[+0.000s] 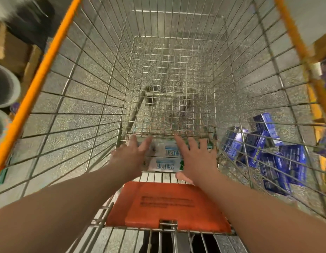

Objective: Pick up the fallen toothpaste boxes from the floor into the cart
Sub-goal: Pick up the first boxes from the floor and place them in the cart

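Wire cart [40, 77] carries white toothpaste boxes [165, 158] at its near edge. Left hand [132, 156] and right hand [196, 159] reach over them, fingers spread wide, gripping nothing. Blue toothpaste boxes [288, 157] lie on the floor [229, 173] beside the cart's right edge.

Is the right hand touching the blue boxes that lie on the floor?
Apart. The head view shows the right hand open inside the cart, while the blue boxes lie outside its wire side wall, with a gap between.

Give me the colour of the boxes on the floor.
The boxes are blue; head view shows them best.
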{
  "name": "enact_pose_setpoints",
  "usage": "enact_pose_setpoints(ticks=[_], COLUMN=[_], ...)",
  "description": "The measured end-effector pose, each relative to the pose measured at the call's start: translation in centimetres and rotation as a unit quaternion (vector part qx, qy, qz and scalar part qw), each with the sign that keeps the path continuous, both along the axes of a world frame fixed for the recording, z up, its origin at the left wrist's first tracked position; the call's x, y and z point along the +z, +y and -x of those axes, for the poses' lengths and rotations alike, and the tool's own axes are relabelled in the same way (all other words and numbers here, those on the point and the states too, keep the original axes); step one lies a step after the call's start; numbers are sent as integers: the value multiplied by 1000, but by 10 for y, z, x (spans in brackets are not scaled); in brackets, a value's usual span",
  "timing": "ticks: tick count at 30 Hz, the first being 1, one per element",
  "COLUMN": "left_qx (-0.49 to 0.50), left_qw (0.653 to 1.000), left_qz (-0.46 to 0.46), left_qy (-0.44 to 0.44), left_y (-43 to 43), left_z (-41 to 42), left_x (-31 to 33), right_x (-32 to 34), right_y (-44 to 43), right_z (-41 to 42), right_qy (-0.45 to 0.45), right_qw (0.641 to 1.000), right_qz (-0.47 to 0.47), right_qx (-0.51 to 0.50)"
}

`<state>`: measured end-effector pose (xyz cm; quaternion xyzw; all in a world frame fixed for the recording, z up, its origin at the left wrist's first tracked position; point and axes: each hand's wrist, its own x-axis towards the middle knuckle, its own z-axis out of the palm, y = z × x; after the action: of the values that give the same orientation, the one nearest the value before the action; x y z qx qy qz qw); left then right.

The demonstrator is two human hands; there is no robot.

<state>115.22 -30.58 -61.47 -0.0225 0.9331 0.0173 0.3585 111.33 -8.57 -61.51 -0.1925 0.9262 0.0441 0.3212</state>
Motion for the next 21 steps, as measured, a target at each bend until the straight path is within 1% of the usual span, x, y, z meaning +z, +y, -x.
enact_pose_setpoints(ticks=[2, 4, 6, 8, 11, 13, 15, 19, 21], left_qx=[50, 76, 87, 70, 27, 25, 31, 8, 16], left_qw=[998, 995, 993, 995, 998, 997, 997, 998, 998], left_qz=[-41, -70, -84, -77, -49, -44, -56, -54, -53], left_qy=[-1, 15, 12, -14, -34, -53, -47, -15, -9], left_y=[5, 4, 2, 2, 2, 0, 1, 10, 15], left_z=[0, 0, -1, -3, -3, 1, 4, 5, 8], left_x=[-1, -3, -1, 4, 10, 11, 11, 14, 20], right_x=[1, 0, -2, -3, 1, 7, 9, 11, 22], right_y=[1, 1, 3, 6, 12, 11, 9, 5, 3], right_z=[-3, -7, -10, -9, 1, 8, 12, 12, 16], right_qy=[8, 7, 4, -1, -51, -81, -83, -75, -72], right_qw=[1000, 1000, 999, 999, 997, 994, 994, 996, 997], right_qz=[6, 24, 34, 35, 43, 54, 57, 35, 34], right_qx=[15, 12, 14, 30, 49, 42, 33, 22, -4])
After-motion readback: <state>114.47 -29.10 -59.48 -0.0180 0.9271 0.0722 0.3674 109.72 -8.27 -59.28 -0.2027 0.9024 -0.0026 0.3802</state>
